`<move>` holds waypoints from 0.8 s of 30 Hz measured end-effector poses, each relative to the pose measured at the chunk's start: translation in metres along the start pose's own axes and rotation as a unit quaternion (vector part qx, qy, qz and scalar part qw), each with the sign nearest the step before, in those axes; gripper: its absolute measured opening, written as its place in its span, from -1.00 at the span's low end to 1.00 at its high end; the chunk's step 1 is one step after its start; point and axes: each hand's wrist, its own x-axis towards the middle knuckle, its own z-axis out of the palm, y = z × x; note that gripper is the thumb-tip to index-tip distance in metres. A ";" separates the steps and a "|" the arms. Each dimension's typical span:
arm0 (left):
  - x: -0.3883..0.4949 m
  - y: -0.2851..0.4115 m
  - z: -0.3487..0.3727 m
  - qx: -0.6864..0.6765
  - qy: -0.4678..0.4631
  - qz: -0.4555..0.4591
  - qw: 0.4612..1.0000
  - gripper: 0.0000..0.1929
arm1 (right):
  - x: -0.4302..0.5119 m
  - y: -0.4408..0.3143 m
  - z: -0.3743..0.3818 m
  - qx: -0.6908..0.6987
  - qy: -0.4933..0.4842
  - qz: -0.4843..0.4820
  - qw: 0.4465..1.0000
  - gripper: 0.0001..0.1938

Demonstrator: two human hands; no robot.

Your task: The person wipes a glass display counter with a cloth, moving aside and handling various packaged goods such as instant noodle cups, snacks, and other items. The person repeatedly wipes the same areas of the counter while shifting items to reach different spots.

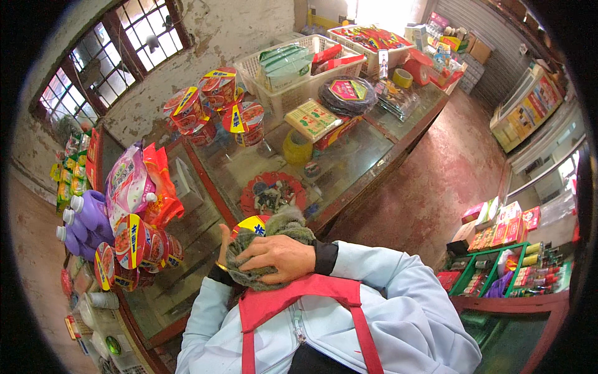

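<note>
Close to my chest, my right hand (280,258) has a crumpled grey-green cloth (289,223) in its grip. The cloth lies against an instant noodle cup (252,225), of which only part of the red and yellow lid shows. My left hand (224,250) is at the cup's left side with its thumb up; its other fingers are hidden behind the cloth and cup. Just beyond the cup, a red scalloped tray (245,205) with small odds and ends sits on or beneath the counter glass; I cannot tell which.
Stacked noodle cups stand at left (154,248) and farther back (217,89) on the glass counter (224,163). Purple detergent bottles (88,215) and upright bags (128,182) flank the left stack. White baskets (261,96), tape rolls (298,147) and a phone (383,64) are farther off.
</note>
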 end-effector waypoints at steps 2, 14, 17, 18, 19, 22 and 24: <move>0.003 -0.001 0.000 0.060 0.105 0.027 0.992 0.11 | -0.006 0.003 -0.009 0.029 0.000 0.030 0.999 -0.65; 0.008 -0.013 -0.011 0.147 0.239 0.084 0.956 -0.08 | -0.043 0.050 -0.056 -0.021 0.144 0.281 0.949 -0.66; 0.005 -0.016 0.001 0.173 0.224 0.088 0.955 -0.09 | -0.027 0.071 -0.044 0.145 0.103 0.262 0.949 -0.64; 0.003 -0.018 0.005 0.178 0.218 0.089 0.955 -0.09 | -0.022 0.077 -0.037 0.195 0.077 0.252 0.945 -0.63; 0.002 -0.020 0.004 0.166 0.218 0.100 0.956 -0.09 | -0.021 0.086 -0.034 0.280 0.075 0.286 0.913 -0.62; -0.014 -0.036 -0.036 0.110 0.206 0.115 0.965 -0.07 | -0.030 0.107 -0.014 0.531 0.099 0.401 0.740 -0.61; -0.017 -0.034 -0.016 0.078 0.231 0.132 0.961 -0.09 | -0.081 0.162 0.016 0.660 0.078 0.407 0.626 -0.59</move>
